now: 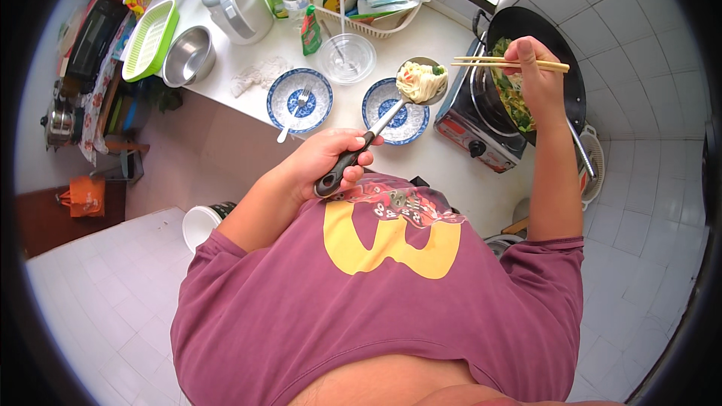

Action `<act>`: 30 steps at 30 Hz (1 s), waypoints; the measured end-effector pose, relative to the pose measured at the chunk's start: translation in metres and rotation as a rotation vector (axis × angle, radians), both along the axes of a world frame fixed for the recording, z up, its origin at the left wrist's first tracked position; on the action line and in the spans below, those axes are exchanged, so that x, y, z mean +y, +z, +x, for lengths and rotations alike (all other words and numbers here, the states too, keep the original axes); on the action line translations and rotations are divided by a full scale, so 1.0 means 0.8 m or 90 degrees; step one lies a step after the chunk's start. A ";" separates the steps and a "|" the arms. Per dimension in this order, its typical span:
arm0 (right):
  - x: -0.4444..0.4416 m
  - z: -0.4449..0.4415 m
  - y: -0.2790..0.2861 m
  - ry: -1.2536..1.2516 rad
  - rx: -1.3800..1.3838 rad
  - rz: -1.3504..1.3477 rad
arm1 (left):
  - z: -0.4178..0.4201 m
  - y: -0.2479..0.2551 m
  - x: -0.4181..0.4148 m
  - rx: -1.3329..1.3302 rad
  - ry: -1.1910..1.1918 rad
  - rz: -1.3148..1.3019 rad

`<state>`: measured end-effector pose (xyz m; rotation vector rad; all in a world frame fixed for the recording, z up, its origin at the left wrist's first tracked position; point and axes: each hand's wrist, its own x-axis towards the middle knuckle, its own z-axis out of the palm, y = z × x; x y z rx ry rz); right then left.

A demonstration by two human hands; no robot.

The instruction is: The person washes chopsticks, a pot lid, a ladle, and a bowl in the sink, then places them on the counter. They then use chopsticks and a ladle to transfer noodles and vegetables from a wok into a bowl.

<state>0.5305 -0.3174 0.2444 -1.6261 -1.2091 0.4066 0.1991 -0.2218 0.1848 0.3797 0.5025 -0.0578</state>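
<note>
My left hand (344,160) grips the black handle of a metal ladle (389,118). A coil of noodles (420,80) with bits of green and red fills its bowl. Beneath the ladle, partly covered by it, is a blue-and-white patterned plate (381,104). A pair of wooden chopsticks (479,61) lies in my right hand (536,73), tips pointing left towards the ladle. Under that hand, a black wok (567,62) on a portable gas stove (485,144) contains noodles and greens (505,93). A second patterned plate (282,96) holds a fork (293,113).
Across the white counter (237,62) stand a steel bowl (189,56), an electric kettle (237,11), a clear plastic lidded container (347,59) and several bottles. A basket of packets (389,25) is against the back wall. At the stove's right sits a white strainer basket (592,163).
</note>
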 end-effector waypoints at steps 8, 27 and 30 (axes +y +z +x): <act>0.026 -0.107 -0.097 -0.051 0.211 -0.017 | -0.024 -0.034 -0.002 0.098 0.003 0.080; 0.001 -0.118 -0.226 -0.413 0.596 -0.062 | -0.030 -0.093 0.008 0.146 -0.084 0.143; -0.013 -0.117 -0.230 -0.439 0.624 -0.051 | -0.027 -0.096 0.009 0.160 -0.092 0.145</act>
